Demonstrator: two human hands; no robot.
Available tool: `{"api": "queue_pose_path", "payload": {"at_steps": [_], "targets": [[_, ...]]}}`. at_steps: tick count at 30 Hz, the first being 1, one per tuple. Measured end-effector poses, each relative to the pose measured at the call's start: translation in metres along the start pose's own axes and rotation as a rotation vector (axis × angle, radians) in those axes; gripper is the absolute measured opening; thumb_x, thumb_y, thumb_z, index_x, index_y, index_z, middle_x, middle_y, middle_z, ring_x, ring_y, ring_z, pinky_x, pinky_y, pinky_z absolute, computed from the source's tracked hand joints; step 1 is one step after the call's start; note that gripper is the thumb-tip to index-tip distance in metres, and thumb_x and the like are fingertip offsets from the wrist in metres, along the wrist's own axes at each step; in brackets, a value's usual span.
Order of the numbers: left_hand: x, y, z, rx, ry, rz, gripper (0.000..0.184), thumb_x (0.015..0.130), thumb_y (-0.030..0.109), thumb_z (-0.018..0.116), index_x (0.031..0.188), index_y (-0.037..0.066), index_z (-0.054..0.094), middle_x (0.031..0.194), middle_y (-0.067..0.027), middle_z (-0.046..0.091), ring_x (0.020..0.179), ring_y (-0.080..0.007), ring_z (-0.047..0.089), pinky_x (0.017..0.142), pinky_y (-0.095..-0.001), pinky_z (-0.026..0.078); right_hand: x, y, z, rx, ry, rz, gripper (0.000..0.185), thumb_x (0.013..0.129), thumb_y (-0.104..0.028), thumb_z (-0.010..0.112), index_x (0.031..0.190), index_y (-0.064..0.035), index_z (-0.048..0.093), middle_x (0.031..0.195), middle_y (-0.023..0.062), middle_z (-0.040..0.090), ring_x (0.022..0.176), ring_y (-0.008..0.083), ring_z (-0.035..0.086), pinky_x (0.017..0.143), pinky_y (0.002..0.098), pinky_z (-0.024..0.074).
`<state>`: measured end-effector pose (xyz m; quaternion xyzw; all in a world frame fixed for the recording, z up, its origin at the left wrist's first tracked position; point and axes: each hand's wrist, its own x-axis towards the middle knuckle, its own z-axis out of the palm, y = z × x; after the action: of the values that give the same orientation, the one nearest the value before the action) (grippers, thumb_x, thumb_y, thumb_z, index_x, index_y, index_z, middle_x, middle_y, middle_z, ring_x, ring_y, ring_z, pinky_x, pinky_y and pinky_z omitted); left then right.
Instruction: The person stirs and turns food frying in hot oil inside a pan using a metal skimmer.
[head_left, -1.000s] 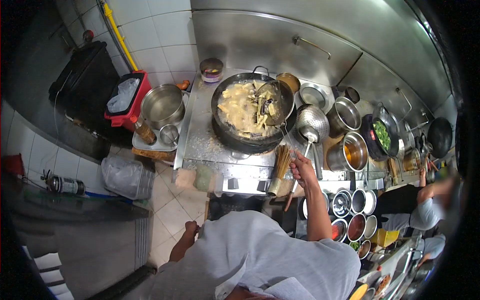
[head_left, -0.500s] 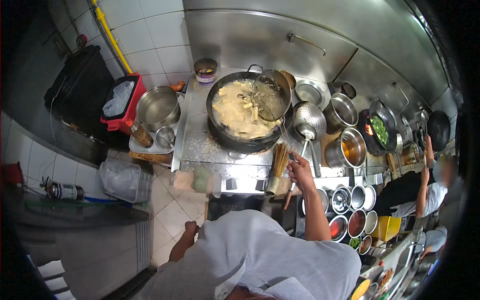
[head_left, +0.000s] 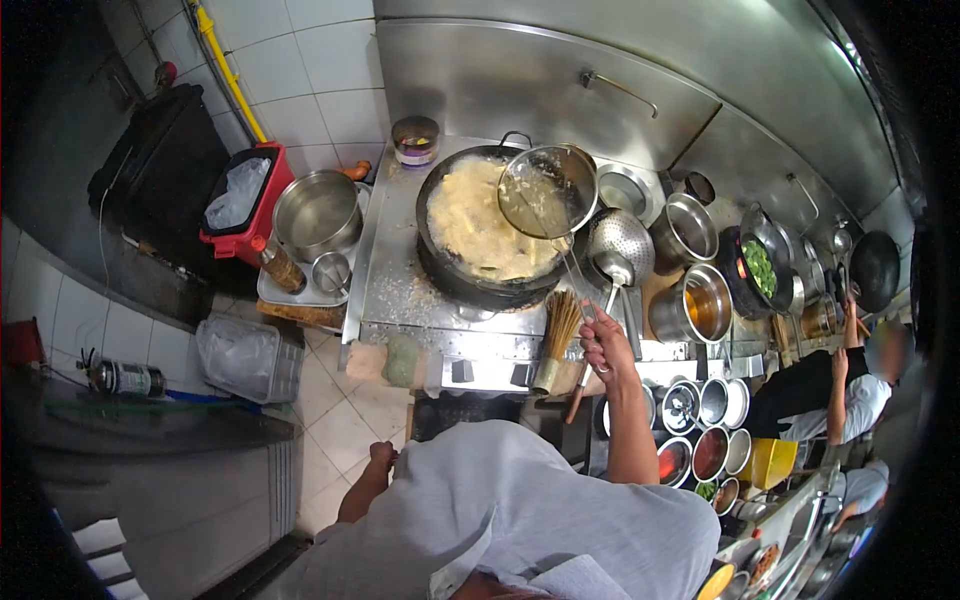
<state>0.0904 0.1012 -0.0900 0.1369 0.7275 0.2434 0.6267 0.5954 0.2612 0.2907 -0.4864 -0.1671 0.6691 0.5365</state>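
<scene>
My right hand (head_left: 608,345) is closed around the long thin handle of a round wire-mesh strainer (head_left: 545,195). The strainer's bowl is over the right part of a large black wok (head_left: 432,262), where pale pieces fry in foaming oil (head_left: 480,225). Just left of that hand a bamboo wok brush (head_left: 557,335) lies across the stove front. A perforated steel ladle (head_left: 618,240) rests right of the wok. My left hand (head_left: 382,457) hangs low beside my body, fingers curled; whether anything is in them is hidden.
Steel pots (head_left: 683,225) and a pot of amber liquid (head_left: 703,305) stand to the right. Farther along, a wok holds green vegetables (head_left: 758,265), near a co-worker (head_left: 835,395). Seasoning bowls (head_left: 712,452) sit lower right. Left are a large pot (head_left: 317,212) and a red bin (head_left: 277,210).
The strainer has shifted right and up from the frying pieces, its bowl turned more face-on. My right hand has moved slightly right. The foam looks denser. My left hand has stayed put.
</scene>
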Motion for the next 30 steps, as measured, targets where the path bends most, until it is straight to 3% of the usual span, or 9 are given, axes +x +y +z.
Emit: {"api": "queue_pose_path", "payload": {"at_steps": [9, 16, 20, 24, 25, 26, 27, 28, 30], "targets": [[-0.003, -0.002, -0.003, -0.108, 0.043, -0.023, 0.01, 0.079, 0.005, 0.051, 0.073, -0.002, 0.053, 0.063, -0.0217, 0.056, 0.052, -0.0339, 0.06, 0.039, -0.045, 0.044, 0.013, -0.017, 0.022, 0.194, -0.119, -0.089, 0.037, 0.098, -0.007, 0.046, 0.135, -0.0144, 0.043, 0.072, 0.0002, 0.043, 0.045, 0.003, 0.032, 0.029, 0.014, 0.0242], [-0.009, -0.002, -0.001, -0.259, 0.095, -0.001, 0.01, 0.079, 0.004, 0.05, 0.072, -0.003, 0.052, 0.063, -0.0222, 0.056, 0.051, -0.0343, 0.059, 0.038, -0.045, 0.044, 0.048, -0.004, 0.028, 0.238, -0.154, 0.111, 0.036, 0.096, -0.005, 0.044, 0.131, -0.0153, 0.045, 0.072, -0.0007, 0.043, 0.046, 0.0037, 0.033, 0.03, 0.0163, 0.0215], [-0.014, -0.007, 0.004, -0.261, 0.162, -0.031, 0.01, 0.078, 0.003, 0.051, 0.07, -0.002, 0.051, 0.061, -0.0219, 0.054, 0.048, -0.0339, 0.057, 0.037, -0.0449, 0.041, 0.087, -0.033, 0.07, -0.135, -0.14, -0.017, 0.039, 0.096, -0.008, 0.047, 0.135, -0.0132, 0.044, 0.066, -0.003, 0.044, 0.042, 0.0043, 0.033, 0.031, 0.0188, 0.0213], [-0.012, -0.004, 0.007, -0.224, 0.237, -0.098, 0.011, 0.079, 0.001, 0.051, 0.068, -0.002, 0.05, 0.059, -0.0214, 0.053, 0.045, -0.0329, 0.055, 0.035, -0.0447, 0.038, 0.175, -0.057, 0.131, -0.699, -0.113, -0.307, 0.042, 0.093, -0.008, 0.047, 0.134, -0.0115, 0.051, 0.064, -0.0034, 0.046, 0.045, 0.0063, 0.039, 0.037, 0.0234, 0.0317], [-0.014, 0.0, 0.008, -0.239, 0.232, -0.11, 0.012, 0.08, 0.002, 0.05, 0.07, -0.003, 0.051, 0.06, -0.0219, 0.054, 0.046, -0.0328, 0.056, 0.036, -0.0447, 0.039, 0.198, -0.061, 0.148, -0.907, -0.049, -0.41, 0.043, 0.089, -0.009, 0.05, 0.131, -0.01, 0.056, 0.064, 0.0043, 0.054, 0.047, 0.0125, 0.047, 0.042, 0.0279, 0.0402], [-0.017, 0.003, 0.009, -0.255, 0.226, -0.121, 0.013, 0.082, 0.003, 0.049, 0.071, -0.003, 0.051, 0.062, -0.0225, 0.055, 0.047, -0.0328, 0.057, 0.036, -0.0447, 0.039, 0.253, -0.053, 0.145, -1.348, -0.038, -0.868, 0.045, 0.085, -0.008, 0.05, 0.129, -0.0075, 0.057, 0.075, 0.0194, 0.064, 0.056, 0.0273, 0.061, 0.054, 0.0376, 0.0497], [-0.021, 0.006, 0.009, -0.269, 0.222, -0.134, 0.014, 0.083, 0.005, 0.048, 0.073, -0.004, 0.051, 0.063, -0.0231, 0.056, 0.048, -0.0327, 0.057, 0.037, -0.0447, 0.04, 0.278, -0.045, 0.156, -1.545, 0.022, -1.098, 0.041, 0.084, -0.007, 0.048, 0.124, -0.0053, 0.06, 0.086, 0.0301, 0.063, 0.074, 0.039, 0.066, 0.066, 0.0468, 0.0517], [-0.026, 0.005, 0.007, -0.279, 0.219, -0.151, 0.015, 0.084, 0.006, 0.047, 0.074, -0.004, 0.052, 0.065, -0.0236, 0.057, 0.049, -0.0327, 0.058, 0.037, -0.0447, 0.041, 0.294, -0.042, 0.171, -1.693, 0.049, -0.949, 0.037, 0.087, -0.01, 0.046, 0.12, -0.005, 0.061, 0.089, 0.0297, 0.064, 0.084, 0.0423, 0.065, 0.071, 0.0506, 0.0519], [-0.014, -0.015, 0.003, -0.294, 0.217, -0.172, 0.017, 0.086, 0.007, 0.046, 0.075, -0.005, 0.052, 0.066, -0.0242, 0.058, 0.05, -0.0326, 0.059, 0.038, -0.0447, 0.042, 0.308, -0.039, 0.192, -1.895, 0.01, -0.863, 0.032, 0.089, -0.013, 0.046, 0.115, -0.0021, 0.061, 0.086, 0.0288, 0.065, 0.079, 0.0438, 0.065, 0.071, 0.0508, 0.0531]]}}
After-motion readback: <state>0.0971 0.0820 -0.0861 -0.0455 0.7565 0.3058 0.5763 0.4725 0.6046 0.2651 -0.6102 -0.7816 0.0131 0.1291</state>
